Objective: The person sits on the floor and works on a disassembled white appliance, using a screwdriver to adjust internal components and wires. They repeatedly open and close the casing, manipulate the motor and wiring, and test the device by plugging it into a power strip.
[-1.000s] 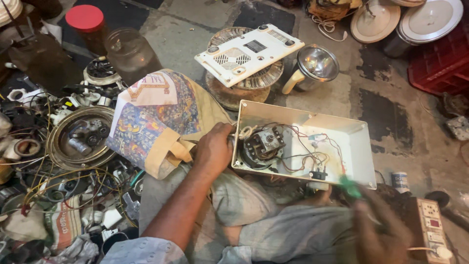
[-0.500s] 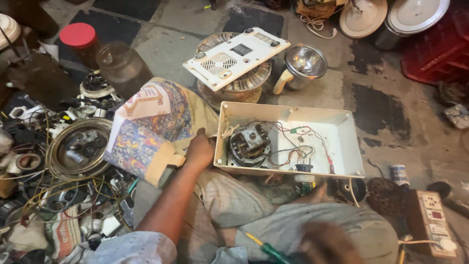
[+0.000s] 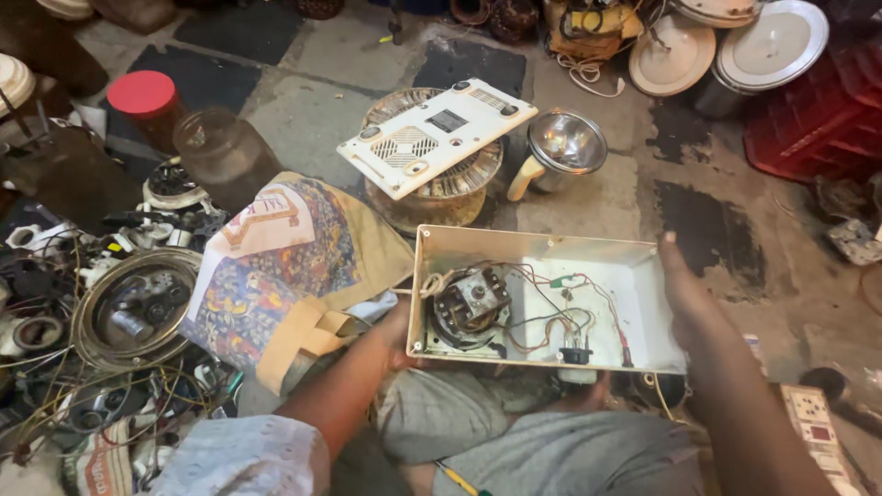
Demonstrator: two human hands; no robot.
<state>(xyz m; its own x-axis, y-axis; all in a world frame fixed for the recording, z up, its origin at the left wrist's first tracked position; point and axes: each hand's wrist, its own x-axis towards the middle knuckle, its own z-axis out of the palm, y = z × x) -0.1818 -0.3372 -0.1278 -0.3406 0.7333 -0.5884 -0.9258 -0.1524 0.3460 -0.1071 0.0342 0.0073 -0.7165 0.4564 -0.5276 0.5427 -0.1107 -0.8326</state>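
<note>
An open white appliance housing (image 3: 634, 276) lies on my lap, with a round motor (image 3: 470, 301) at its left end and coloured wires (image 3: 560, 308) across the middle. My left hand (image 3: 395, 331) grips the housing's left end from outside. My right hand (image 3: 684, 294) is pressed flat against its right wall, fingers pointing away from me. Both hands hold it level. A screwdriver with a yellow-green shaft (image 3: 459, 479) rests on my grey trousers near the bottom edge.
A white vented cover plate (image 3: 436, 136) rests on a round wire fan guard (image 3: 441, 188). A steel jar with a handle (image 3: 565, 145) stands behind the housing. A patterned cloth bag (image 3: 276, 266) lies left. Tangled wires and parts (image 3: 110, 321) crowd the far left. A socket board (image 3: 813, 432) lies right.
My right hand came up from my lap, without the green screwdriver, and now clasps the housing's right wall. My left hand shifted from inside the housing to its left end.
</note>
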